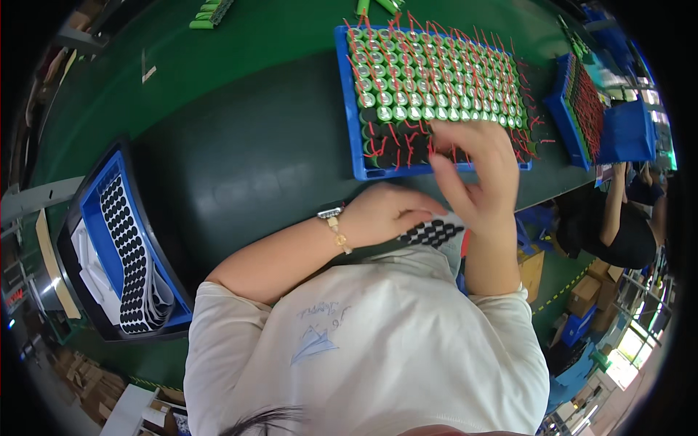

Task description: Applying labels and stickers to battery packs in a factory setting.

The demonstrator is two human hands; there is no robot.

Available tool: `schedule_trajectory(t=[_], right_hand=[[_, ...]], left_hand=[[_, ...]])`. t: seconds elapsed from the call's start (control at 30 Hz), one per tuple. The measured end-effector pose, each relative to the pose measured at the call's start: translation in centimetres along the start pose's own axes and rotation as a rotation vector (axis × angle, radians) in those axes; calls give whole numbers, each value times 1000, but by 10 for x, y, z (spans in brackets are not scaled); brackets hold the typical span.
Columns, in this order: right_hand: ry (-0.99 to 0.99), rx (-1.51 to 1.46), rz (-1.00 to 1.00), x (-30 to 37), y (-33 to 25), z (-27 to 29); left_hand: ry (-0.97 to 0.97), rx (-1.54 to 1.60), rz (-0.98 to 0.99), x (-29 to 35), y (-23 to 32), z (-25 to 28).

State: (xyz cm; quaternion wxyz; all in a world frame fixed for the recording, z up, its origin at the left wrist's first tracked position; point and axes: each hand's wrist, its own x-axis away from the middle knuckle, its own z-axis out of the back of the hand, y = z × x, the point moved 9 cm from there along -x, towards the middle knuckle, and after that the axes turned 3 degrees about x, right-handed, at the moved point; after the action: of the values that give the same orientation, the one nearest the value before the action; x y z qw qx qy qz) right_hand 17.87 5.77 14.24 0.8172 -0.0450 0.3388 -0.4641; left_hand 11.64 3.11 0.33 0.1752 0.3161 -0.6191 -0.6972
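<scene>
A blue tray (347,109) on the dark mat holds several upright green cylindrical cells with red wires; its near rows carry black round pads. My right hand (476,171) reaches over the tray's near edge, fingers spread and touching those near rows. Nothing visible is pinched in it. My left hand (389,213) rests at the table's front edge and grips a white sheet (434,232) dotted with black round stickers, held against my body.
A blue bin (93,218) at the left holds more sheets of black stickers. A second blue tray (563,116) of wired cells stands at the right. Loose green cells (211,14) lie at the far edge. Another person (618,225) sits to the right.
</scene>
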Motion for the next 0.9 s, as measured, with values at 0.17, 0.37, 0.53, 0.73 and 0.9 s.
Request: schedule_trajectory(t=[0.17,0.37,0.53,0.73,0.9], right_hand=[[-149,48,-86,69,18,18],[-191,-72,-354,137,32,-4],[-139,-62,-295,146,30,-3],[-138,-96,-289,147,31,-7],[-141,-43,-278,144,27,-6]], left_hand=[[49,147,130,3,0,3],[159,399,445,20,-26,-16],[165,436,422,24,-28,-20],[59,-120,253,14,2,-11],[21,110,344,17,-13,-16]])
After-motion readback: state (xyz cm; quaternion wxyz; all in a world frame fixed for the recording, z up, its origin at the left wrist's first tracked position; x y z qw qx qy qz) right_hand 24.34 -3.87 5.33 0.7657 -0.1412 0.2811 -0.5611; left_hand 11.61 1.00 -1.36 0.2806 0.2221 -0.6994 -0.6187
